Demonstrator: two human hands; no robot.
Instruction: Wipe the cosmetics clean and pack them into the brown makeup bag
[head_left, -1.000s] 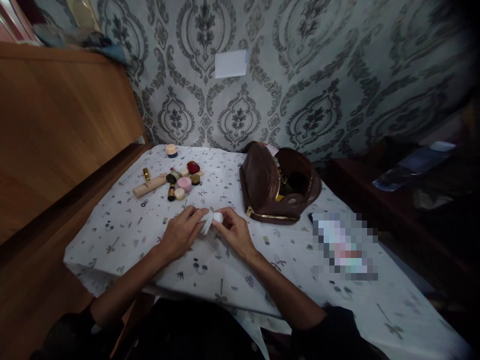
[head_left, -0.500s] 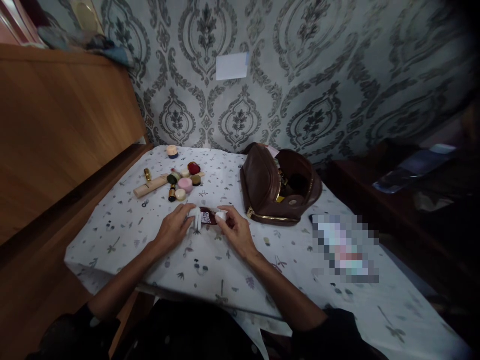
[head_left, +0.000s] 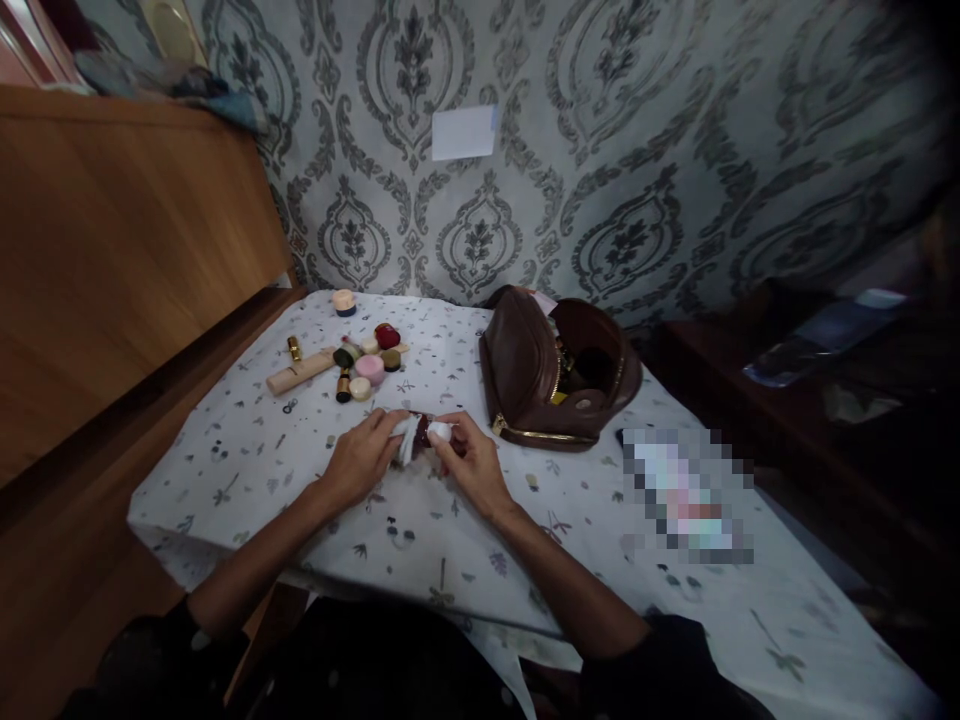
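My left hand [head_left: 361, 456] pinches a crumpled white tissue [head_left: 407, 440], which presses against a small dark brown bottle [head_left: 422, 430]. The bottle lies sideways between both hands, just above the table. At its other end my right hand [head_left: 474, 462] grips the white cap [head_left: 438, 432] between thumb and fingers. The tissue covers much of the bottle's left part. Beyond my left hand stand a pink jar [head_left: 369, 370], a cream-coloured jar [head_left: 360, 389] and other small cosmetics.
An unzipped brown bag [head_left: 525, 370] with items inside stands at the back right. A phone with a blurred screen [head_left: 686, 495] lies right of it. A beige tube [head_left: 301, 373] and a cream-lidded jar [head_left: 344, 302] are at the left. A patterned cloth covers the table [head_left: 465, 560].
My left hand and the tissue have slid right along the bottle, hiding the pale label that showed before. The right hand keeps its grip on the cap end.
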